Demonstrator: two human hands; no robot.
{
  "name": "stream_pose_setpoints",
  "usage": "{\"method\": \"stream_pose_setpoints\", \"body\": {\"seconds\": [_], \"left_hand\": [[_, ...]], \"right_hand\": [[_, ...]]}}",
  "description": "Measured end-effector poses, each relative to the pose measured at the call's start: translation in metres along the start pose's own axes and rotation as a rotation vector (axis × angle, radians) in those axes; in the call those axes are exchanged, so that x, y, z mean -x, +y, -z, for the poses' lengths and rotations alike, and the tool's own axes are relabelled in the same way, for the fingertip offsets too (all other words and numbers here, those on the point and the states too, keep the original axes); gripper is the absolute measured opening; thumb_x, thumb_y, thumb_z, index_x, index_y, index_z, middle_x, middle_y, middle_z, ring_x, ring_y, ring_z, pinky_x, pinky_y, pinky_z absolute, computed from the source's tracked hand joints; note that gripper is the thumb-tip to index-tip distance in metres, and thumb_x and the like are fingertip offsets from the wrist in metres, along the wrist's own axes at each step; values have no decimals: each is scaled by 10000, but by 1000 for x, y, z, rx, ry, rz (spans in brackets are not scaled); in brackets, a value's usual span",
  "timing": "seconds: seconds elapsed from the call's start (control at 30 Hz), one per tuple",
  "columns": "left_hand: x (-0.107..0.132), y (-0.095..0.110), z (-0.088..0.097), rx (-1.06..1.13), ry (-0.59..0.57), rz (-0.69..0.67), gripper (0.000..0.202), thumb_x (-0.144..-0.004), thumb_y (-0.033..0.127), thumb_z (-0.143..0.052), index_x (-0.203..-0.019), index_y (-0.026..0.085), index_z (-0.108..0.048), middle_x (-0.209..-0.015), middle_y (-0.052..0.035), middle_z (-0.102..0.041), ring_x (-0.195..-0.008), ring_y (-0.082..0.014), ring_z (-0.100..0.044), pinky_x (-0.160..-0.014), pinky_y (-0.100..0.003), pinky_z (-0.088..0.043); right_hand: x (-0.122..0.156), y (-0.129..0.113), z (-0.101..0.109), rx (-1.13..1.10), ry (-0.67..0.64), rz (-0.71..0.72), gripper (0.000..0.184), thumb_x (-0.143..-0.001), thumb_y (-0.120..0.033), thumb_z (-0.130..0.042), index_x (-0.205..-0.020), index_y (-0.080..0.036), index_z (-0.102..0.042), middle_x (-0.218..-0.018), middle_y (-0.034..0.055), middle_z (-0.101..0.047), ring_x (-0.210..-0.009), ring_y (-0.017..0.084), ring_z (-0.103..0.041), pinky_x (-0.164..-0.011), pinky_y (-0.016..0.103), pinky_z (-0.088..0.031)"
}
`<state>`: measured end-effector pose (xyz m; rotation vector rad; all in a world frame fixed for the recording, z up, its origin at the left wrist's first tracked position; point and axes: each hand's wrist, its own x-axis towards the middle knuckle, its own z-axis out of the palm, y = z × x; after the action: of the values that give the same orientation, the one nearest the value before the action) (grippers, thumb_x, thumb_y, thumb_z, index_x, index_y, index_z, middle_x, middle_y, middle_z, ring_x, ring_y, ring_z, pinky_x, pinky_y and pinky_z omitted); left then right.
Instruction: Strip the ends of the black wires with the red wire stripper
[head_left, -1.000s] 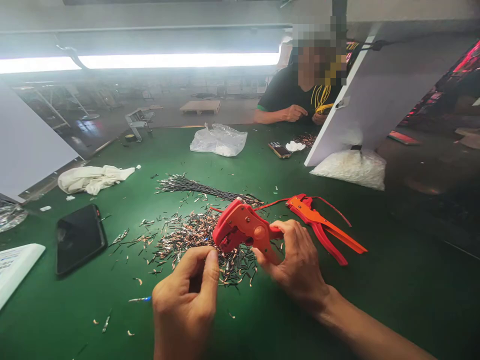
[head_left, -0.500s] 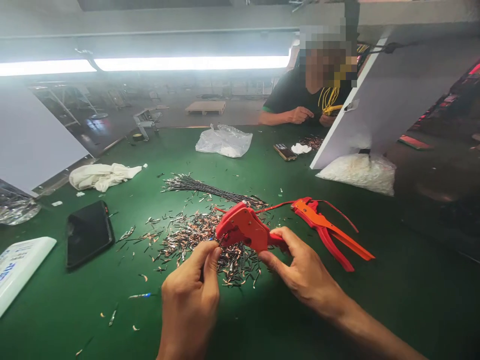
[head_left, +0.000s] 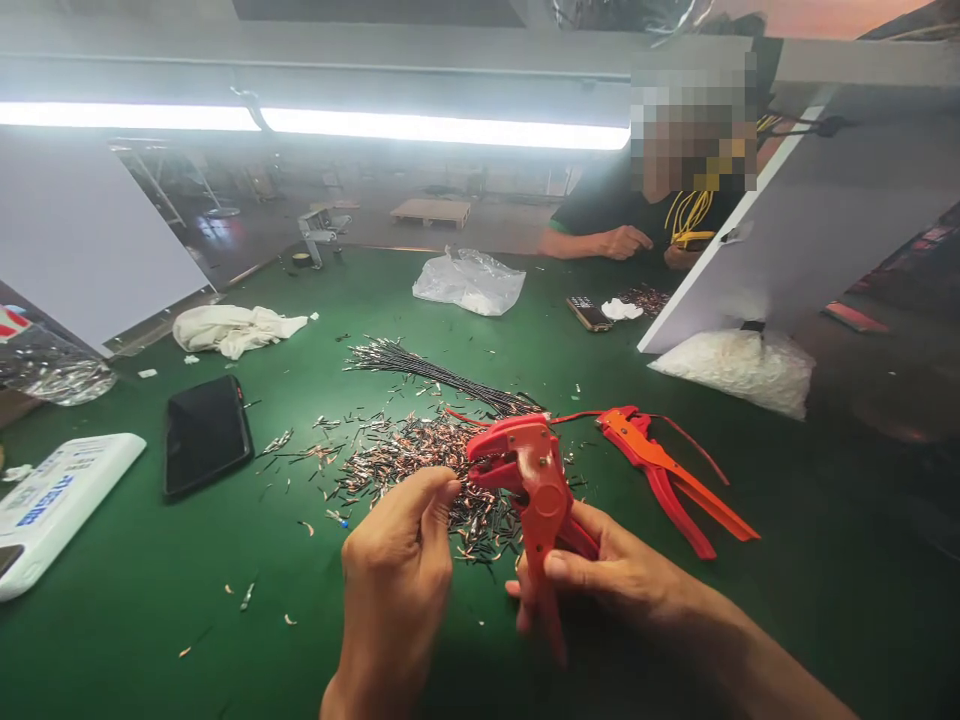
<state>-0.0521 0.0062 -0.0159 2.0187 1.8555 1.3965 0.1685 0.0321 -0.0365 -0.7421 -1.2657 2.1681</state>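
My right hand [head_left: 600, 580] is wrapped round the handles of a red wire stripper [head_left: 534, 480], held upright with its jaws open towards the left. My left hand [head_left: 397, 580] is pinched closed just left of the jaws, thumb against forefinger; what it holds is too small to make out. Behind both hands lies a heap of cut wire ends [head_left: 412, 460] with copper showing. A bundle of thin black wires [head_left: 427, 370] stretches across the green table [head_left: 675, 620] beyond the heap.
A second red-orange stripper [head_left: 660, 470] lies to the right. A black phone [head_left: 206, 432], a white box [head_left: 52, 500] and a white cloth [head_left: 232, 328] are at the left. Plastic bags [head_left: 469, 282] [head_left: 739, 365] sit farther back. Another person sits across the table by a slanted white board [head_left: 795, 230].
My right hand has swung the stripper from lying sideways to standing upright and shifted its grip down the handles. My left hand stays pinched beside the jaws. The view has shifted.
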Motion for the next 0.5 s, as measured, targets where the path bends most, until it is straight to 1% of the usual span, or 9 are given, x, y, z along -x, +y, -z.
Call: {"method": "stream_pose_setpoints", "body": {"seconds": [0.07,0.13,0.2,0.23,0.27,0.37,0.43,0.5], "left_hand": [[1,1,1,20,28,6,142,-950,168,-568,-947,228,-697,-755,28,-720,-569,-90,-617,-538,-183,-495],[1,2,2,53,30,-3,151,-958,158,-548,-976,224,-683,-778,24,-721,-587,-90,-623,-567,-190,-505],[2,4,2,100,17,-5,166,-963,143,-535,-1023,224,-666,-825,20,-721,-631,-89,-633,-617,-198,-514],[2,5,2,126,17,3,171,-964,136,-533,-1040,227,-658,-850,20,-717,-662,-88,-636,-643,-201,-514],[1,6,2,153,18,12,173,-968,133,-532,-1044,232,-652,-868,20,-709,-694,-89,-634,-667,-205,-509],[1,7,3,230,24,28,180,-985,143,-517,-1022,243,-662,-864,20,-662,-755,-95,-604,-693,-222,-483],[0,6,4,257,41,49,198,-991,151,-512,-1014,253,-681,-849,22,-645,-750,-101,-586,-684,-240,-465],[1,3,6,242,87,78,203,-983,152,-535,-1023,267,-697,-824,31,-645,-713,-103,-569,-665,-257,-447]], "right_hand": [[1,2,-1,-44,-19,13,333,-873,-343,-760,-1120,-222,-574,-946,25,-689,-829,190,-707,-809,380,-566],[3,0,-1,-30,-42,48,429,-848,-282,-792,-1196,-233,-546,-959,21,-671,-827,164,-678,-773,324,-548],[5,-5,2,-29,-60,94,550,-841,-273,-797,-1299,-256,-494,-961,19,-660,-814,156,-659,-720,289,-525],[5,-6,4,-38,-67,114,575,-835,-288,-800,-1318,-253,-490,-955,20,-657,-794,154,-652,-694,281,-515],[5,-7,6,-48,-71,124,565,-828,-311,-804,-1307,-236,-514,-946,24,-656,-777,156,-648,-675,280,-509],[4,-5,13,-56,-68,110,470,-809,-367,-808,-1185,-169,-607,-956,63,-687,-770,168,-646,-669,292,-499],[2,-1,16,-39,-65,106,456,-810,-366,-811,-1163,-166,-602,-965,86,-726,-789,168,-644,-693,295,-484],[-1,4,17,-24,-72,112,450,-812,-357,-818,-1154,-176,-587,-936,81,-744,-791,165,-645,-706,294,-471]]}}
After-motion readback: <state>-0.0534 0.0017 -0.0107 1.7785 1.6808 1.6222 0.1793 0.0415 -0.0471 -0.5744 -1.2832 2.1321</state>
